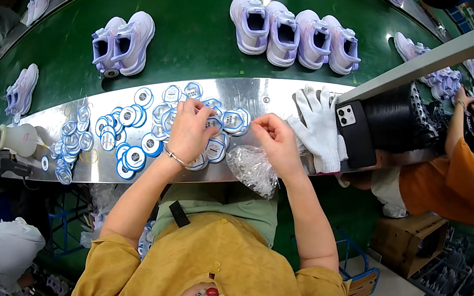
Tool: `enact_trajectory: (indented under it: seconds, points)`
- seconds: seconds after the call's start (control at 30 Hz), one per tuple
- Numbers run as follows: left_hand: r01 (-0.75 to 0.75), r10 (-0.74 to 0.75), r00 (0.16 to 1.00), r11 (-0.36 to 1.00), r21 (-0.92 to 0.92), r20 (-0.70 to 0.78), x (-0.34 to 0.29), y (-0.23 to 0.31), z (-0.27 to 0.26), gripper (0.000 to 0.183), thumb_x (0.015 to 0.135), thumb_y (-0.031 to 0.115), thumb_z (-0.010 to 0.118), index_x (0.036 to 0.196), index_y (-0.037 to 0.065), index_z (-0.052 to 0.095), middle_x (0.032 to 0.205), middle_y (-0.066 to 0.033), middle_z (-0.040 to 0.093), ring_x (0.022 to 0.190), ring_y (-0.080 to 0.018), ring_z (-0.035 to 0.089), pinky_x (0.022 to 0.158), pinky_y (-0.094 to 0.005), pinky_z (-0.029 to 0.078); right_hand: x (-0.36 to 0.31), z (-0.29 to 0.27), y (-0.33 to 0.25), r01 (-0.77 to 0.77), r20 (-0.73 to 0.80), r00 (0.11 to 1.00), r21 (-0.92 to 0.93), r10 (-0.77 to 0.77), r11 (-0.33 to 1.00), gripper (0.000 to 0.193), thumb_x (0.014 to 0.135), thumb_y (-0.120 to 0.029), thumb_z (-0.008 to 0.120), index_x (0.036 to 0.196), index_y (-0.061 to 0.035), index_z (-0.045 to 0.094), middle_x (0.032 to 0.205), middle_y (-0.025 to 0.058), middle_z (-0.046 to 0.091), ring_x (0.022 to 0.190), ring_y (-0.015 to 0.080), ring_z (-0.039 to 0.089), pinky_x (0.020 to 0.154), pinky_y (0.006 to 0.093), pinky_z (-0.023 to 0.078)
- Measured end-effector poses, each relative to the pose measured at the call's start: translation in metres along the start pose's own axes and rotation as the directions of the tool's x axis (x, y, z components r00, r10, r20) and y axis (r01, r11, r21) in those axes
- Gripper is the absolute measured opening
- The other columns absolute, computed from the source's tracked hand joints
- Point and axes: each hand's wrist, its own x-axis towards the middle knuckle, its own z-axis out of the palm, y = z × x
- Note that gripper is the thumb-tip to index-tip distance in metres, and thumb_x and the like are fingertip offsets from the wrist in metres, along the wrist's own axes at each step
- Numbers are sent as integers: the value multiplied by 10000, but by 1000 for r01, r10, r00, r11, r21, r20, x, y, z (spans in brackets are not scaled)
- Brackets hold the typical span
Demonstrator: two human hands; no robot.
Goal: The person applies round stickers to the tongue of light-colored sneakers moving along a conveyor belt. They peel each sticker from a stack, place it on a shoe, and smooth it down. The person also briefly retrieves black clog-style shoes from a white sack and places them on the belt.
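Over the metal ledge, my left hand point(189, 131) is closed, its fingers curled above a cluster of round white-and-blue tags point(169, 120). What lies between its fingertips is hidden. Just to the right, my right hand point(276, 142) pinches thumb and forefinger together beside a clear-wrapped tag point(234, 121); anything held there is too small to make out. Below that hand lies a crumpled clear plastic bag point(253, 169). Loose blue-rimmed discs point(134, 157) are heaped left of my left hand.
Pale lilac sneakers point(285, 35) stand on the green conveyor belt point(190, 19), with another pair point(122, 42) farther left. A white glove point(320, 128) and a phone point(347, 115) lie at right. More tags point(69, 144) sit near a tagging tool point(12, 164). Co-workers flank the line.
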Motion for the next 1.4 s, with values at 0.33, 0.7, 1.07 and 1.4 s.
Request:
enact_trajectory:
  seconds: [0.33,0.7,1.07,1.4]
  points:
    - [363,-263,931,730,-578,253,1,4,-24,313,781,20,680,1084,40,600,852,-72,618,743,-109,579,644,-235,469,23,44,5,88,100,992,-102,-78,991,165,846,-130,624,945,2,613,656,-27,567,571,64,475,499,250,380]
    - [286,-480,874,378,-880,77,-10,20,-7,115,820,30,667,911,-36,641,791,11,586,659,-49,528,573,-187,423,6,50,-12,237,-138,942,-373,-306,897,110,869,-107,608,880,-1,579,674,44,564,549,127,511,486,273,405]
    - [123,-258,953,806,-579,-157,-10,32,-14,74,775,-5,679,831,-17,633,709,-44,558,570,-81,520,518,-208,410,3,53,-23,453,149,814,-768,-561,454,44,771,-19,592,813,-26,587,726,114,581,638,297,595,545,362,469]
    - [51,-156,964,903,-427,-216,-10,36,-14,116,783,35,694,760,1,586,693,-73,551,557,-153,544,506,-259,434,3,48,-20,468,71,818,-660,-571,588,25,797,-42,593,798,-19,582,717,124,588,631,311,592,535,371,461]
